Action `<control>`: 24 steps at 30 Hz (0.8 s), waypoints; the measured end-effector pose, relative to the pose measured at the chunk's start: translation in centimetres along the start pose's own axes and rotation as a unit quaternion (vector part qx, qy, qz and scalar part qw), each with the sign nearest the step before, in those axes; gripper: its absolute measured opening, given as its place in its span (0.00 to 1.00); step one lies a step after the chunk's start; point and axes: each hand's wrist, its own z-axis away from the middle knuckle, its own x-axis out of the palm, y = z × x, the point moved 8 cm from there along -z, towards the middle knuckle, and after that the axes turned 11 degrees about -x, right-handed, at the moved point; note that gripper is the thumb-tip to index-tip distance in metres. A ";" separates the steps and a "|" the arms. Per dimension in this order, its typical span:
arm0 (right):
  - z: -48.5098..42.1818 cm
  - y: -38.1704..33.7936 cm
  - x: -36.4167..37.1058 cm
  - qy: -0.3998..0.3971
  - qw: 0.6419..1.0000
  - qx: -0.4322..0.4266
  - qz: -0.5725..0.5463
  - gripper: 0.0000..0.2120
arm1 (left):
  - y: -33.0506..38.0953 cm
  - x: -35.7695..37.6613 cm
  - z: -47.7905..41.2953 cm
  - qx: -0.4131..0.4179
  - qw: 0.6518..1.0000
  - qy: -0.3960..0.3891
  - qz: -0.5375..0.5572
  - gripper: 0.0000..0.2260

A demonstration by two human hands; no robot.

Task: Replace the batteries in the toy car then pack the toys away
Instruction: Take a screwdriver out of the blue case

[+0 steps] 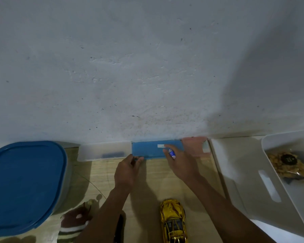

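A shiny gold toy car (173, 221) stands on the wooden table near the front edge, between my forearms. A flat blue box (151, 149) lies against the wall, with a translucent lid or box (104, 151) to its left. My left hand (127, 171) pinches the blue box's front left corner. My right hand (181, 163) hovers over the blue box's right end and holds a small blue and white battery (172, 153) in its fingers.
A big tub with a blue lid (25, 185) fills the left. A brown and white plush toy (74, 223) lies in front of it. At the right a white bin (270, 186) holds a bagged snack (286, 163). A pink item (195, 146) leans on the wall.
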 end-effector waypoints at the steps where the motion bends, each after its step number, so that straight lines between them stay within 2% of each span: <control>1: 0.2 0.1 0.5 -0.018 0.999 0.005 0.026 0.21 | 0.1 0.0 0.2 0.007 1.000 -0.001 0.013 0.08; 4: 0.3 0.3 1.2 -0.026 0.999 0.018 0.041 0.21 | 0.3 0.0 1.6 0.024 0.996 -0.026 0.088 0.05; 8: 0.2 0.3 1.4 -0.030 0.998 0.014 0.058 0.22 | 0.2 -0.1 3.5 -0.006 0.987 -0.022 0.161 0.14; 10: 0.1 0.6 1.4 -0.033 0.998 0.016 0.055 0.22 | 0.0 -0.1 4.0 -0.029 0.983 -0.007 0.181 0.15; 12: 0.3 0.9 1.6 -0.039 0.998 0.017 0.056 0.22 | 0.0 -0.1 4.2 -0.015 0.989 0.007 0.145 0.18; 15: 0.6 1.6 2.3 -0.051 0.996 0.028 0.060 0.22 | 0.5 0.4 4.2 0.026 0.999 -0.004 0.031 0.21; 18: 0.9 1.7 2.7 -0.041 0.998 0.036 0.042 0.23 | 1.1 0.6 3.9 0.036 0.998 -0.013 -0.050 0.21; 21: 1.0 1.7 2.7 -0.032 0.998 0.033 0.041 0.23 | 1.7 0.3 3.7 0.045 0.996 -0.002 -0.081 0.20; 24: 0.8 1.6 2.3 -0.033 0.998 0.021 0.050 0.22 | 2.7 0.0 3.2 0.062 0.988 0.016 -0.137 0.15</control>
